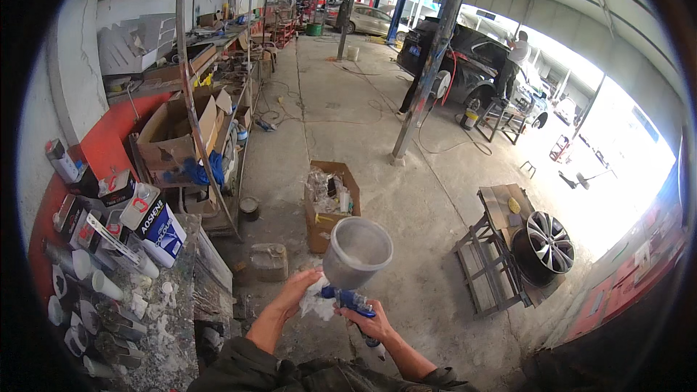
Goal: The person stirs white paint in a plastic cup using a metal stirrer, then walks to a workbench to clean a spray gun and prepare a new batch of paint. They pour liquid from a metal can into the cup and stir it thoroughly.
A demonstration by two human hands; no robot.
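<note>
My right hand (373,320) is closed around the handle of a blue spray gun (354,302) in front of my body. On top of the gun sits a round, translucent grey paint cup (358,253), its open rim facing up towards me. My left hand (301,289) holds a crumpled white cloth or paper wipe (317,305) against the left side, by the gun's front end and the cup's base. Part of the wipe hangs below the fingers. The gun's lower end shows beneath my right hand.
A spattered workbench (163,332) at left bears metal cans (158,228) and plastic cups (106,285). Ahead stand a cardboard box (318,234) of waste and a plastic jug (269,262). At right, a wheel rim (549,242) leans by a wooden stand (479,277). A person (512,65) stands beside a dark car (468,49).
</note>
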